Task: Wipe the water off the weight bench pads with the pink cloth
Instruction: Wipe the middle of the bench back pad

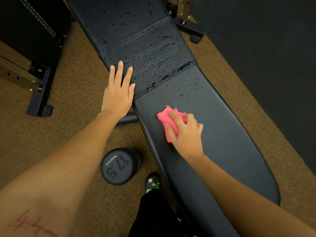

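Observation:
A black weight bench runs from the top centre to the bottom right. Its near pad (222,142) looks mostly dry, with a few droplets near its far end. The middle pad (153,53) and the far pad (119,16) are covered in water drops and smears. My right hand (185,132) presses the crumpled pink cloth (165,117) onto the near pad's left side. My left hand (119,93) lies flat, fingers spread, on the left edge of the middle pad, holding nothing.
A black 17.5 dumbbell (118,166) stands on the brown speckled floor to the left of the bench. My shoe (152,183) is beside it. A rack's foot (41,98) is at the left, another frame foot (191,29) at the top right.

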